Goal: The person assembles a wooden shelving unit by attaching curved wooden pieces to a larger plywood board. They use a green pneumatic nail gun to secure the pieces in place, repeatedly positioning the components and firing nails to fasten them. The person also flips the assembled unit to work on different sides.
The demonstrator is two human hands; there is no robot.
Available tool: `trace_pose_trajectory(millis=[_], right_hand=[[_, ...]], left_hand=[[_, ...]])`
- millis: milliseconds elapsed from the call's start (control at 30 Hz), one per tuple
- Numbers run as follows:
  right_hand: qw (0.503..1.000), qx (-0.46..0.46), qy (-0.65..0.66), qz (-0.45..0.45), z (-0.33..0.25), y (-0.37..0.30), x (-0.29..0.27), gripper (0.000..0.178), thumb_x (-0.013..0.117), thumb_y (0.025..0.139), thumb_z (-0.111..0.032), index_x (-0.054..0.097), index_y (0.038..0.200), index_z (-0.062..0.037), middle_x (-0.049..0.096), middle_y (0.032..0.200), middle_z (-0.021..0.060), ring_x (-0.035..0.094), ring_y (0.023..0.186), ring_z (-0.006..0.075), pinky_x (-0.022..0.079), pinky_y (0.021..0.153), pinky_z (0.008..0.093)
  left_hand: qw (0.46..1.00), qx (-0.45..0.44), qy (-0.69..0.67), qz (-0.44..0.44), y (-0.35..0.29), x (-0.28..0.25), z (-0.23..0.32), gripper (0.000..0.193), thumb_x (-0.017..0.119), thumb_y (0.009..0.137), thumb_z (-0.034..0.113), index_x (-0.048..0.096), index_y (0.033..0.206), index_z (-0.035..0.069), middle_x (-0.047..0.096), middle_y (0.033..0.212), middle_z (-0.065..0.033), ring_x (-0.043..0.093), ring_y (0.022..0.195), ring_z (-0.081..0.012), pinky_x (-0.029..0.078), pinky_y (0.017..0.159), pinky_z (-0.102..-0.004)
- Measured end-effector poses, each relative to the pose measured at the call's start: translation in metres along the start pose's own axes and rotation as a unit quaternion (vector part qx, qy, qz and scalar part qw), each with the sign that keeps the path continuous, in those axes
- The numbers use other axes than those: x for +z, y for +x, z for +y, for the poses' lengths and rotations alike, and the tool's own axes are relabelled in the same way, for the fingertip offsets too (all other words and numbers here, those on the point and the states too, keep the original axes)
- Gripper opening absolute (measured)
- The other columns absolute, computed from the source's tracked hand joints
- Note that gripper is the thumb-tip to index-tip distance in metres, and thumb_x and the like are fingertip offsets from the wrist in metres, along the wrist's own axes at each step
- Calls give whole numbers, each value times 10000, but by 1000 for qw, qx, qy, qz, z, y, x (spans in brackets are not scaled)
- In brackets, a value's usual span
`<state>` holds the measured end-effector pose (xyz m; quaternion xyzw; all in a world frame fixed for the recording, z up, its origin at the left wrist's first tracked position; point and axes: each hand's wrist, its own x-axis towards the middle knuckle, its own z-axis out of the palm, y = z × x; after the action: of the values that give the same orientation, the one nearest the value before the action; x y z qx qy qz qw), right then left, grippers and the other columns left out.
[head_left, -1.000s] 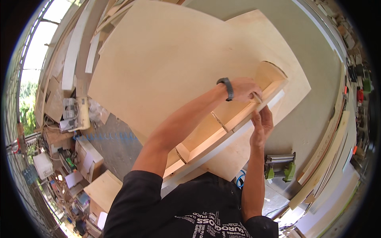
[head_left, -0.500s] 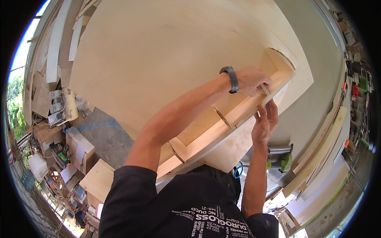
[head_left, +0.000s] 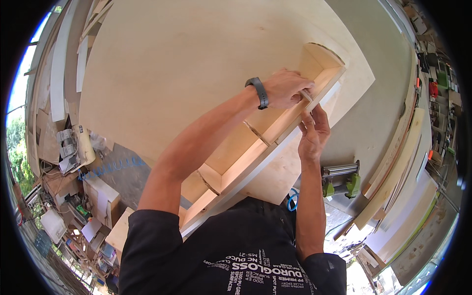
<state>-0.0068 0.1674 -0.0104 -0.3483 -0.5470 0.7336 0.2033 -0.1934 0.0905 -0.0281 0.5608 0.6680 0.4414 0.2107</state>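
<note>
A long, narrow wooden shelf frame (head_left: 246, 165) with thin cross dividers (head_left: 257, 132) and a curved end piece (head_left: 324, 55) lies slanted across a large plywood sheet (head_left: 196, 64). My left hand (head_left: 287, 89), a dark band on its wrist, reaches over the frame. Its fingers close round the top of a small wooden divider (head_left: 306, 95) toward the far right end. Just below, my right hand (head_left: 314, 135) is at the frame's outer long side, fingertips and thumb pressed up to it beside that divider. The right fingertips are partly hidden behind the wood.
A green-and-metal clamp (head_left: 340, 178) is right of my right forearm. A blue coiled hose (head_left: 113, 167) runs along the left, near a cream cylinder (head_left: 84, 145). Long boards (head_left: 393, 157) line the right side. A small wooden box (head_left: 119, 231) stands by my left elbow.
The whole view has shifted, so frame, hands and surroundings appear farther left and a little higher. Both hands keep their places at the same divider.
</note>
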Motion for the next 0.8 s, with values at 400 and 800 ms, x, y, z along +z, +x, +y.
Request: trace_pose_trajectory(millis=[400,800], right_hand=[[999,-6,33,-20,-6,-1,5,550,757,951,-89,546,1438,57,605,1444,181,554,1372,267,485,1101,391],[997,4,71,-32,-14,3,3,526,723,927,31,531,1414,86,575,1460,238,509,1419,325,384,1203,436]], left_hand=[[997,-55,-14,-60,2,-17,13,436,712,712,294,642,1076,64,702,1070,-106,591,1040,-310,400,1000,-460],[993,-71,35,-91,8,-26,34,859,968,493,591,607,1070,67,700,1067,-74,584,1077,-292,361,1034,-461]])
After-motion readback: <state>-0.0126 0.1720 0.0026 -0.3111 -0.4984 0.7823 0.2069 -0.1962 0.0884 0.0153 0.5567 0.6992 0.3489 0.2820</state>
